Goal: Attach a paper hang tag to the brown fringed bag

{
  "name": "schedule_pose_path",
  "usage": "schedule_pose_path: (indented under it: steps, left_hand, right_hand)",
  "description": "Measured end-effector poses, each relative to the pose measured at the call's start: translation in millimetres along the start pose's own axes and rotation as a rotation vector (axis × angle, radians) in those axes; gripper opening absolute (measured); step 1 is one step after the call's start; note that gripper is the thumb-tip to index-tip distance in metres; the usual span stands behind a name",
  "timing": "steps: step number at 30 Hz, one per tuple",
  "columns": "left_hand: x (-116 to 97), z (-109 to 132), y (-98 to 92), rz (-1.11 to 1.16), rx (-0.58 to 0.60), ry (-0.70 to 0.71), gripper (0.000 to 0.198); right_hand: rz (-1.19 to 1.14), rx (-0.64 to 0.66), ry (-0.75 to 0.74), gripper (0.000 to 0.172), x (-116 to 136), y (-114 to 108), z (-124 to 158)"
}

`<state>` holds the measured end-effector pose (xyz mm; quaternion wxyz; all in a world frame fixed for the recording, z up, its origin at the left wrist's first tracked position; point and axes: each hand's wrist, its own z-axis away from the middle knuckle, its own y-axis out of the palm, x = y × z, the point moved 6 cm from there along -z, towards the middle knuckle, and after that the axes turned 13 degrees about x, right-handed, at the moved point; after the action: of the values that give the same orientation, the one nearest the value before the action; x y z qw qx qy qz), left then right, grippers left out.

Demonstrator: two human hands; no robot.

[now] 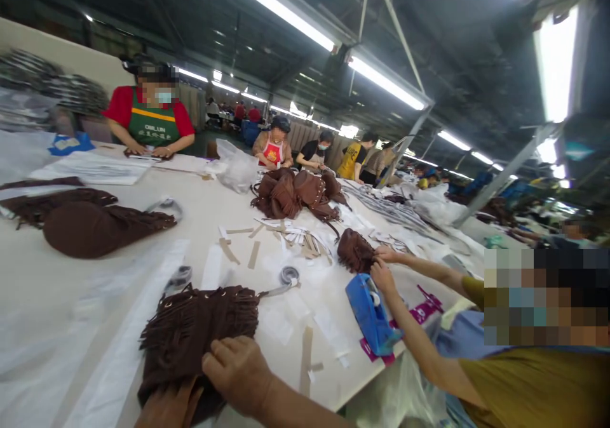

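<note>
**Hands.** The right hand (236,371) is knuckles up with its fingers curled into the near edge of a brown fringed bag (195,326), so it holds the bag. The left hand (166,409) rests on the same bag just beside the right hand, on the body side. It is cut by the frame edge, and I cannot tell whether it grips or lies flat.

**Risks, as judged.**
- The bag sits at the near edge of the white table (57,275), under both hands. A pull toward the body could drag it over the edge.
- The loose fringe ahead of the fingers could snag or tangle if the bag is turned roughly.
- A grey strap (286,279) lies beyond the right hand. If it is attached to the bag, it could sweep the paper strips (255,253) further out.
- A blue tape dispenser (369,310) stands to the right of the right hand, near the table edge and touching a co-worker's forearm. A knock could send it off the table.

**Not determinable.**
- The underside of the bag and its opening are hidden.
- The strap's junction with the bag is unclear.
- The co-worker's hand (381,275) partly covers a smaller fringed bag (355,250).
- The area to the left of the hands is smeared by blur.
</note>
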<state>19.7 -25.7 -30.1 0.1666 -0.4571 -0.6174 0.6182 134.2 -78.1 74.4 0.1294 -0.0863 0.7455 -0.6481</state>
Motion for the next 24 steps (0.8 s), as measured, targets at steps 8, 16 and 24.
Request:
schedule_pose_path:
  steps: [8,16,24]
  left_hand:
    - [-7.6,-0.9,-34.8,0.187,0.253,-0.088,0.028]
    - [-7.1,4.8,-36.3,0.203,0.287,-0.035,0.023]
    - [-7.7,16.4,-46.6,0.188,0.157,0.017,0.023]
  right_hand:
    - [-0.177,-0.075,-0.037,0.028,15.0,7.0,27.1]
    - [-0.145,-0.002,-0.047,0.039,9.6,33.9,42.0]
    - [-0.021,0.017,-0.120,0.029,10.7,33.1,35.3]
